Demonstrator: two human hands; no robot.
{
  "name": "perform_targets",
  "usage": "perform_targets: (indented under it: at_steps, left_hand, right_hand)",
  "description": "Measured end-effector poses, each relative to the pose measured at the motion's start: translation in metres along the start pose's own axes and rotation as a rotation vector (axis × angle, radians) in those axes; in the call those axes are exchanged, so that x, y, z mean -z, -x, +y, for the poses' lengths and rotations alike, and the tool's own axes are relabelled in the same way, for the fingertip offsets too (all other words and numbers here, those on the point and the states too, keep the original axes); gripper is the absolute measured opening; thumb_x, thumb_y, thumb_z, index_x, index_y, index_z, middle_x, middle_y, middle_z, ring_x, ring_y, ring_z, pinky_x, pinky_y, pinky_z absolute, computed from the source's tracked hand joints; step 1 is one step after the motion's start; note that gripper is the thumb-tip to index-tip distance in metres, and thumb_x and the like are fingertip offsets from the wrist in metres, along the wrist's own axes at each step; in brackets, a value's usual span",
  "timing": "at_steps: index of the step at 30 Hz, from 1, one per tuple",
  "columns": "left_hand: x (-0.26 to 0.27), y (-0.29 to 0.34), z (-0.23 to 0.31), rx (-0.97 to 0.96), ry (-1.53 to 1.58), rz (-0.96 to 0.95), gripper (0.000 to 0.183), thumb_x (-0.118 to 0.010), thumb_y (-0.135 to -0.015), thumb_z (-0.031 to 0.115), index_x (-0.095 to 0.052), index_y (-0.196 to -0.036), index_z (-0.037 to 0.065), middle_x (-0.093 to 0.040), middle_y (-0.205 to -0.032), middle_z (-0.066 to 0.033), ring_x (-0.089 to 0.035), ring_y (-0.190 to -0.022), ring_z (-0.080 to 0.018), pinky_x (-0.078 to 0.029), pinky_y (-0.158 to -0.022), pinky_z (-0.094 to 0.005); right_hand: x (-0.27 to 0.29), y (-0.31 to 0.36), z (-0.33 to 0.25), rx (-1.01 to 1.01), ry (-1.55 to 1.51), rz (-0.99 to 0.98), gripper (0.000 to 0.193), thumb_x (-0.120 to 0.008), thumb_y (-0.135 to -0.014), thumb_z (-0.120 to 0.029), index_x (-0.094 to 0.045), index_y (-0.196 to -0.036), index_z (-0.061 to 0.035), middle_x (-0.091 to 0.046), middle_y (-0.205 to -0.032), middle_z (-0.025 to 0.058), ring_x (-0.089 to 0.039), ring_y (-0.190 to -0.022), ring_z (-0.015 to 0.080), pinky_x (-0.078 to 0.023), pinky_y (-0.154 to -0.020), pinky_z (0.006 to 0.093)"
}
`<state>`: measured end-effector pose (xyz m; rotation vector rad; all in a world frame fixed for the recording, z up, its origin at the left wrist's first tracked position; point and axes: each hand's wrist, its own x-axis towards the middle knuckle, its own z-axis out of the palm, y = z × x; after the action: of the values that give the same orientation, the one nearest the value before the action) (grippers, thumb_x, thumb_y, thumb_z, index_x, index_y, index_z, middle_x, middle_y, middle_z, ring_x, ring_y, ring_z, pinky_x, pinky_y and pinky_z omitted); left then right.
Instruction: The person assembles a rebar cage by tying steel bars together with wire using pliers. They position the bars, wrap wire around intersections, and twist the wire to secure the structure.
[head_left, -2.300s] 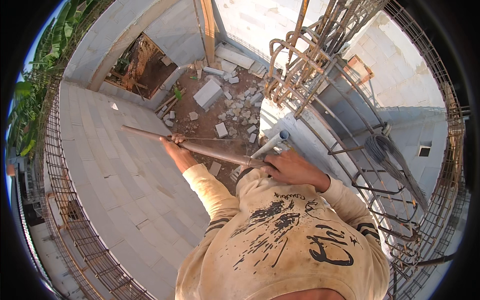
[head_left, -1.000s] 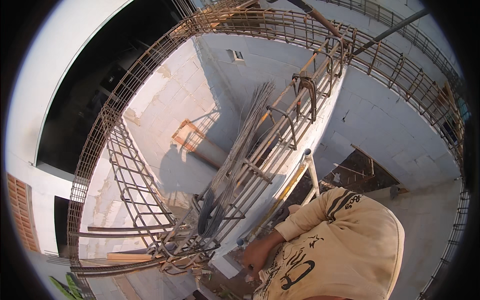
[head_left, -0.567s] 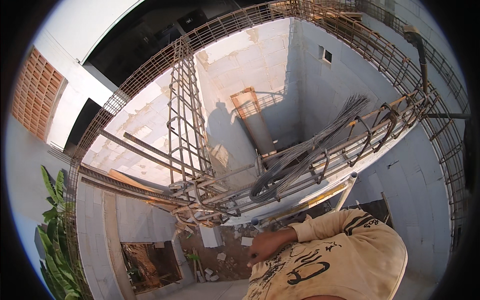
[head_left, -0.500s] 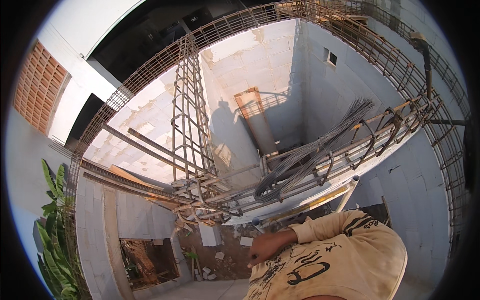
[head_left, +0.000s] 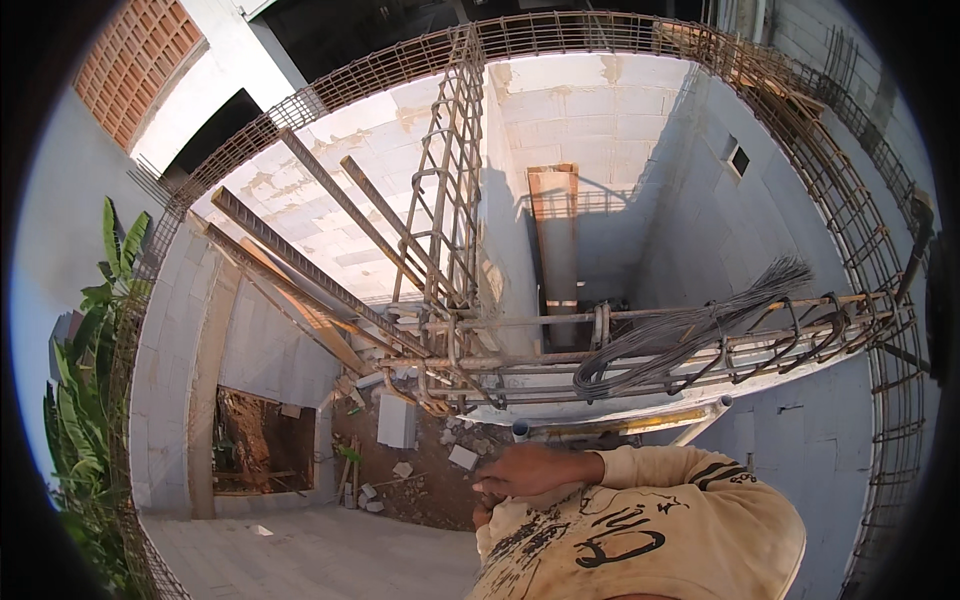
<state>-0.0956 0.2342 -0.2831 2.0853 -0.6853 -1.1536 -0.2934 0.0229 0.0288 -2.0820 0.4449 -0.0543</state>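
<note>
My right hand (head_left: 545,470) reaches across the front of my beige printed sweatshirt (head_left: 640,535). Its fingers are curled together, and whatever they hold, if anything, is hidden. Below them only a small patch of my left hand (head_left: 482,516) shows at the sweatshirt's edge; its fingers are mostly hidden. Beyond my hands lies a horizontal rebar cage (head_left: 520,398) along the top of a block wall. A looped bundle of thin grey wire (head_left: 690,335) rests on that cage. An upright rebar cage (head_left: 437,200) rises from the corner where the bars meet.
Several thick rebars (head_left: 305,270) stick out toward the far left. A pale pole (head_left: 700,425) and a yellowish bar (head_left: 620,424) stand close to my right arm. Down below are a white block (head_left: 396,420) and rubble. A wooden board (head_left: 553,230) leans inside the walled space.
My view has turned, so the cages and wire bundle appear farther right and more level. My right hand lies more level across my front; a bit of my left hand shows below it.
</note>
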Motion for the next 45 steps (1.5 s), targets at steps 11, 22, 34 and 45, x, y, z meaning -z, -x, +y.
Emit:
perform_targets:
  at_steps: [11, 22, 34, 45]
  left_hand:
    - [-0.039, 0.014, -0.059, 0.142, 0.057, 0.436, 0.030, -0.082, -0.083, 0.026, -0.075, -0.088, -0.003, -0.074, -0.076, -0.0157, -0.071, -0.068, -0.0194, -0.055, -0.066, -0.0382]
    - [-0.075, 0.032, -0.123, 0.251, 1.031, 0.700, 0.025, -0.071, -0.088, 0.015, -0.068, -0.105, -0.003, -0.071, -0.086, -0.0108, -0.070, -0.079, -0.0212, -0.059, -0.072, -0.0347]
    - [0.020, 0.049, -0.156, 0.157, 2.703, 0.373, 0.014, -0.047, -0.102, 0.006, -0.055, -0.095, -0.003, -0.061, -0.084, -0.0116, -0.066, -0.073, -0.0197, -0.063, -0.067, -0.0312]
    - [0.017, 0.020, -0.137, 0.810, 2.078, 1.014, 0.070, -0.028, -0.107, 0.058, -0.036, -0.151, 0.004, -0.075, -0.104, -0.0166, -0.076, -0.093, -0.0332, -0.063, -0.084, -0.0475]
  right_hand:
    - [0.030, 0.027, -0.024, -0.098, 0.117, 0.065, 0.033, -0.055, -0.104, -0.033, -0.072, -0.111, -0.0054, -0.067, -0.073, 0.0199, -0.066, -0.068, 0.0400, -0.051, -0.066, 0.0497]
    - [0.027, 0.016, -0.016, -0.245, 0.136, -0.102, 0.027, -0.060, -0.102, -0.026, -0.071, -0.109, -0.0024, -0.058, -0.065, 0.0228, -0.060, -0.061, 0.0419, -0.043, -0.058, 0.0475]
    - [0.016, -0.003, -0.027, -0.120, 0.121, -0.163, 0.024, -0.059, -0.102, -0.025, -0.069, -0.105, -0.0035, -0.060, -0.068, 0.0210, -0.059, -0.062, 0.0425, -0.043, -0.060, 0.0490]
    - [0.015, 0.001, -0.035, -0.211, 0.098, -0.092, 0.027, -0.058, -0.102, -0.026, -0.072, -0.108, -0.0031, -0.062, -0.070, 0.0221, -0.060, -0.064, 0.0416, -0.044, -0.061, 0.0471]
